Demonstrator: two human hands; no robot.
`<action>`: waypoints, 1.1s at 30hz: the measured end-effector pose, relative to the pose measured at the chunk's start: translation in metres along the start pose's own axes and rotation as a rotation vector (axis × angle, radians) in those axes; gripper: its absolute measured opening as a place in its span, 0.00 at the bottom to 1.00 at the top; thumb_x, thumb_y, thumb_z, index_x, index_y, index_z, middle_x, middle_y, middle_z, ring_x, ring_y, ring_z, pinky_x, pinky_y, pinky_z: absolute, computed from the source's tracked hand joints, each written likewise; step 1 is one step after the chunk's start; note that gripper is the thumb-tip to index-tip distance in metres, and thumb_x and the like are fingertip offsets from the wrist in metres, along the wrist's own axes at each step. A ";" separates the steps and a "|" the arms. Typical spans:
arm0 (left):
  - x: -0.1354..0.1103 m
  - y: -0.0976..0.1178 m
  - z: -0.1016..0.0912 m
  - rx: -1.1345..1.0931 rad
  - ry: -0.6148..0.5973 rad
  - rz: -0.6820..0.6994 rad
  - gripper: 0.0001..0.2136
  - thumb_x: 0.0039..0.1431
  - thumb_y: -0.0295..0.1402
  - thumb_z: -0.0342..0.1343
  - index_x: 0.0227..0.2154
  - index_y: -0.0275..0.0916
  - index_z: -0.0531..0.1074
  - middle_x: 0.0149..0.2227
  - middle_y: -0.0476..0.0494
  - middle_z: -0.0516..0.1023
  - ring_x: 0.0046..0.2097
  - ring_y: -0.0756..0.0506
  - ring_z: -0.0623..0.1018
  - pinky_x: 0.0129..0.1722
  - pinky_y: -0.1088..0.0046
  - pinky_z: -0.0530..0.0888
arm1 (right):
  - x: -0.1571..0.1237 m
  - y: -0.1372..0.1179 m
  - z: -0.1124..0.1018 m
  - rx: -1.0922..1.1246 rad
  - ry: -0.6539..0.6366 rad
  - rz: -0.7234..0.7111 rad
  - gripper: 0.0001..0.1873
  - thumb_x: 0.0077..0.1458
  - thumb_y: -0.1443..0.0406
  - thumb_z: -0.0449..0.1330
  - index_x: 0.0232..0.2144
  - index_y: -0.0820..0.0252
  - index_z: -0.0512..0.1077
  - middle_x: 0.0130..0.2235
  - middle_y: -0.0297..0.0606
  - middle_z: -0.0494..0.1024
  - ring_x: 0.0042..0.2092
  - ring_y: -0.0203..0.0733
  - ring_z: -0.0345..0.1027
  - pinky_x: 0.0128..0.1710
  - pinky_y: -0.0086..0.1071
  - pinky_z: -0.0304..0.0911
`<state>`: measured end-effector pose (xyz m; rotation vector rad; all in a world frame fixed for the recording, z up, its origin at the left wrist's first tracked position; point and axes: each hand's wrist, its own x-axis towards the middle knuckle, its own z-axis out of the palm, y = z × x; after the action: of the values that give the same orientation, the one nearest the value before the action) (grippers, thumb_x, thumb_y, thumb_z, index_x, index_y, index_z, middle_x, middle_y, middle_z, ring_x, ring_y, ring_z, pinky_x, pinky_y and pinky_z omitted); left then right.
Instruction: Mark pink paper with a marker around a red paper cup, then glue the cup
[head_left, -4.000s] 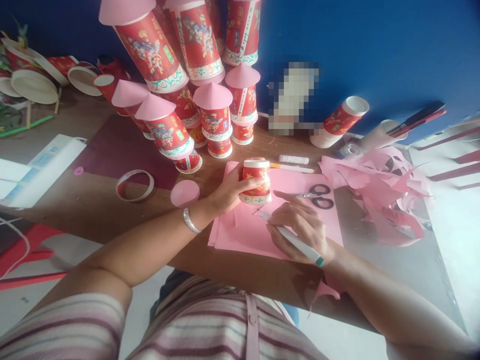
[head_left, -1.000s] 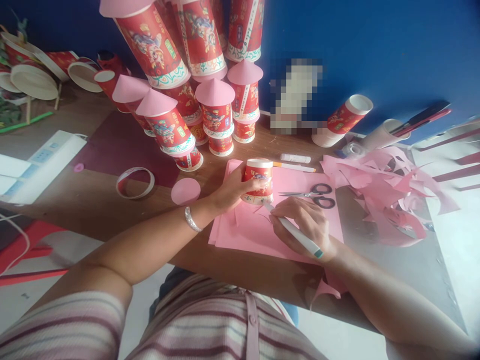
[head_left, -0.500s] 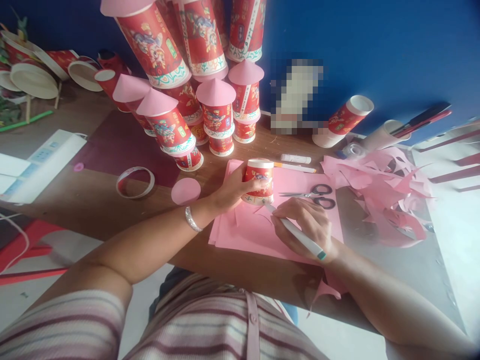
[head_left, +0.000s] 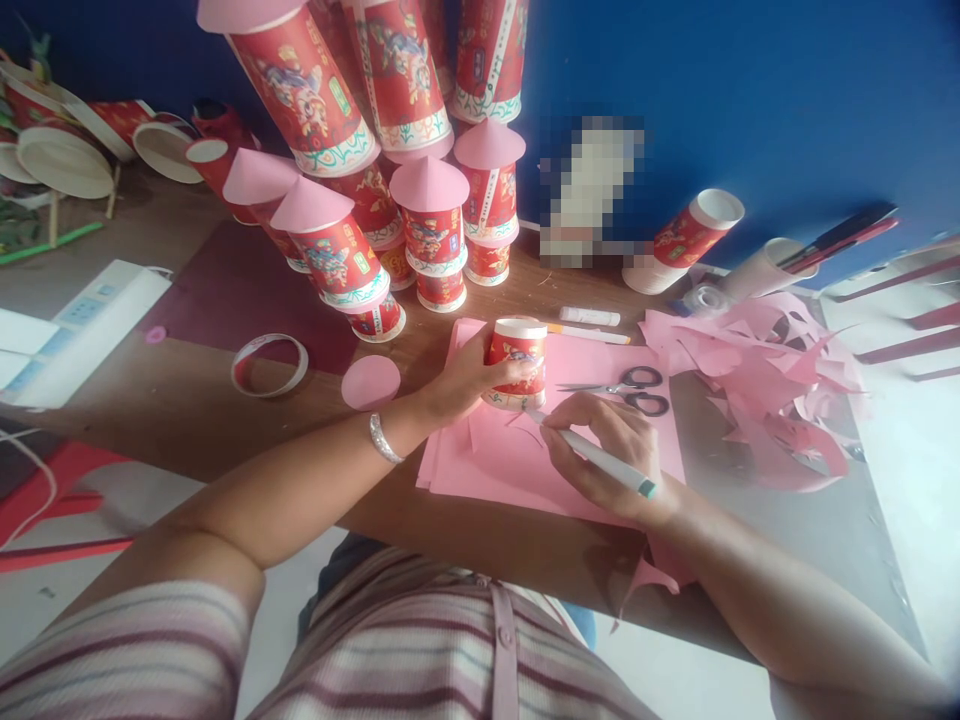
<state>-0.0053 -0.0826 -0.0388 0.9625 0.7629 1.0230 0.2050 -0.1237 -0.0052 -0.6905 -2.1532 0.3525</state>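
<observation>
My left hand [head_left: 466,380] is wrapped round a red printed paper cup [head_left: 517,347], its thumb across the front. The cup stands over a stack of pink paper [head_left: 495,465], with drawn marks along its white lower band. Pinched in my right hand [head_left: 606,450] is a white marker [head_left: 611,466] with a green end, its tip at the cup's lower band; whether it touches I cannot tell. Black-handled scissors [head_left: 637,390] lie on the pink paper just beyond my right hand. A pink paper disc [head_left: 371,382] lies left of my left hand.
Red cup towers with pink cone roofs [head_left: 431,185] stand behind the cup. A white ring [head_left: 270,365] lies at left, beside a white box [head_left: 90,325]. Pink scraps [head_left: 780,390] pile up at right. A glue stick [head_left: 590,316] and a tape roll [head_left: 705,298] lie farther back.
The marker in my right hand has tilted slightly, its rear end shifting up and to the right. My left hand and the cup stay in place.
</observation>
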 end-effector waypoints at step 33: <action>0.000 0.003 0.001 -0.018 0.001 0.019 0.20 0.55 0.42 0.75 0.40 0.38 0.72 0.35 0.48 0.77 0.35 0.49 0.76 0.39 0.70 0.75 | 0.001 0.004 0.002 -0.084 0.049 -0.114 0.11 0.65 0.76 0.62 0.40 0.53 0.70 0.29 0.29 0.78 0.26 0.36 0.73 0.27 0.31 0.72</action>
<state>-0.0057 -0.0821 -0.0357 0.9553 0.7452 1.0458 0.2044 -0.1197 -0.0071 -0.6135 -2.1601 0.1834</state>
